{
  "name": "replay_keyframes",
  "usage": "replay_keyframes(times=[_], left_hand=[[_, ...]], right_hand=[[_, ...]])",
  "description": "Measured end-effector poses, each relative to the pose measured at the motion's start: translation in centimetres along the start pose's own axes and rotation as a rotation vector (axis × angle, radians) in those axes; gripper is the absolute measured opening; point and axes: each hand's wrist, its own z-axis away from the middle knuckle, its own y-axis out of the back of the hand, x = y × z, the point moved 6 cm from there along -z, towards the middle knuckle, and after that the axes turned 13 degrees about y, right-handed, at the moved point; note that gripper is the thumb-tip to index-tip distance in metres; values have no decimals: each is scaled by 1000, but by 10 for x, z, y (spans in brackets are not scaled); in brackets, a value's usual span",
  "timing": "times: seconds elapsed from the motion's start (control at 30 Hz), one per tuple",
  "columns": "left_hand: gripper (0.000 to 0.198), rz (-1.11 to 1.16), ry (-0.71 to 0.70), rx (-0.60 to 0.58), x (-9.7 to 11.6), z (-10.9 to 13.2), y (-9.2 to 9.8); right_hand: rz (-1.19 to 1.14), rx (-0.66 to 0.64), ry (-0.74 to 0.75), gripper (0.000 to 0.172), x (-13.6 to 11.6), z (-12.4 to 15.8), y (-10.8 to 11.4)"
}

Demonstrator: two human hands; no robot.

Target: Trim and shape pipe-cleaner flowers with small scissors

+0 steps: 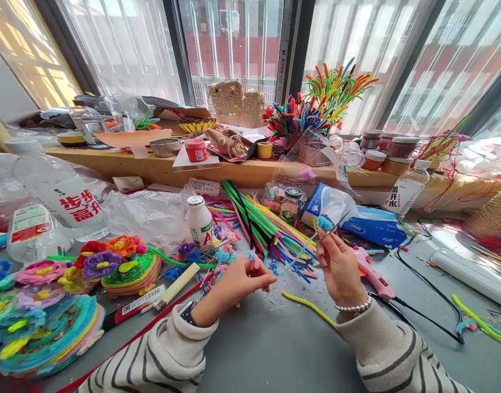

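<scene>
My right hand (342,267) is closed, thumb and fingers pinching a blue pipe cleaner (324,222) by its fluffy bunched end. From there its thin light-blue strand slants down to the pinched fingertips of my left hand (246,278), which seem to hold the far end. A pink fuzzy piece (254,258) shows just above my left hand; whether it is held or lies behind cannot be made out. Behind both hands lies a pile of loose coloured pipe cleaners (250,218). Small blue and pink pipe-cleaner flowers (223,255) sit beyond my left wrist.
A pink glue gun (373,273) with a black cord lies beside my right wrist. A yellow pipe cleaner (310,308) rests between my forearms. Flower-topped coloured discs (53,333) stand left. Behind are a white bottle (199,224), a glass jar (291,206) and a tissue pack (373,225).
</scene>
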Motion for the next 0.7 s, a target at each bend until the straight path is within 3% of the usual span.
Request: replay_keyframes(times=[0.13, 0.23, 0.3, 0.37, 0.43, 0.57, 0.7], left_hand=[[18, -177, -97, 145, -2, 0, 2], [22, -139, -105, 171, -1, 1, 4], [22, -111, -59, 246, -1, 2, 9], [34, -74, -39, 359, 1, 6, 17], [34, 26, -70, 383, 4, 8, 19], [25, 234, -66, 123, 7, 5, 4], [20, 240, -32, -169, 9, 7, -19]], right_hand=[[54, 24, 103, 21, -14, -6, 4], [81, -5, 103, 19, -13, -3, 2], [111, -48, 78, 18, -10, 1, -2], [156, -124, 46, 19, -8, 6, -7], [202, -214, 27, 20, -6, 12, -14], [267, -371, 39, 21, -7, 22, -27], [288, -447, 46, 19, -5, 28, -31]])
